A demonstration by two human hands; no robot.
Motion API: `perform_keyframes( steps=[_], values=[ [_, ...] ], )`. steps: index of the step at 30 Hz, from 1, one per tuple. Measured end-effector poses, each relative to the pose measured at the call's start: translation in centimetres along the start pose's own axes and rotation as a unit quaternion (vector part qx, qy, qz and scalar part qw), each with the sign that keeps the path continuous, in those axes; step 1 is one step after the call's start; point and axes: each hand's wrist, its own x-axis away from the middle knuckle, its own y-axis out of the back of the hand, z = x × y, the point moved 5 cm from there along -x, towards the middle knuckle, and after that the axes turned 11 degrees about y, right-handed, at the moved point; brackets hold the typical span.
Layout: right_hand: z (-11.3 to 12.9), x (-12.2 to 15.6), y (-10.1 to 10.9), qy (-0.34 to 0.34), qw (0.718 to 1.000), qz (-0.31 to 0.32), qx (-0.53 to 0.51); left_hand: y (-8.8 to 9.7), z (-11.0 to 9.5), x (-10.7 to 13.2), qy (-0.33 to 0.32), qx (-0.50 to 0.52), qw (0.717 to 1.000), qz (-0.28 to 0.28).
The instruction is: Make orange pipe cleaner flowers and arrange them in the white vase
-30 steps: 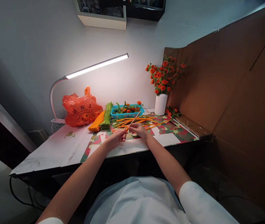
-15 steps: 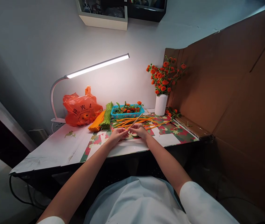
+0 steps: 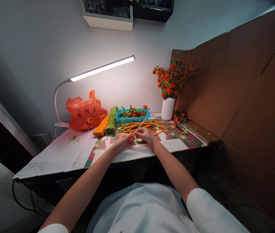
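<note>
While both forearms [image 3: 96,168] extend over the desk [image 3: 55,155], left hand [image 3: 124,141] and right hand [image 3: 145,135] meet, fingers pinched closed on one stem [image 3: 141,124], which is angled upward.

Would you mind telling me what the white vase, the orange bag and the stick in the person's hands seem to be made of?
White vase: matt ceramic or plastic; ribbed, dull surface. Orange bag: thin plastic film, crinkled, shiny, printed. Stick, pinched by the left hand and right hand: pale, orange at its lower end, perhaps wood or wrapped wire; too small to tell.
</note>
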Motion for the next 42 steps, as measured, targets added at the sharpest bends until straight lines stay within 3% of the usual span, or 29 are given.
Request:
perform_keyframes(
  steps=[4,7,19,25,31,35,42],
  values=[
    [-0.7,-0.2,0.3,-0.012,0.999,-0.026,0.023,0.0,-0.8,0.5,-0.045,-0.063,0.995,-0.064],
    [-0.6,-0.1,0.3,-0.012,0.998,-0.029,0.049,0.3,-0.9,0.7,-0.039,-0.072,0.993,-0.091],
    [0.2,0.2,-0.3,-0.004,1.000,0.016,-0.008,0.0,-0.2,0.3,0.026,0.015,0.999,-0.016],
    [-0.2,0.0,-0.1,-0.006,0.999,0.034,-0.006,-0.3,-0.3,0.6,0.020,0.054,0.998,0.012],
    [-0.9,-0.3,0.3,-0.004,1.000,0.021,-0.001,-0.7,-0.2,0.6,0.041,0.071,0.996,0.026],
    [-1.4,-0.4,0.8,-0.007,1.000,-0.028,-0.001,-0.4,-0.4,0.3,0.022,0.051,0.998,-0.016],
    [-1.8,-0.5,1.5,-0.006,0.996,-0.084,-0.002,0.7,-1.2,0.9,-0.082,-0.027,0.989,-0.122]
  ],
)
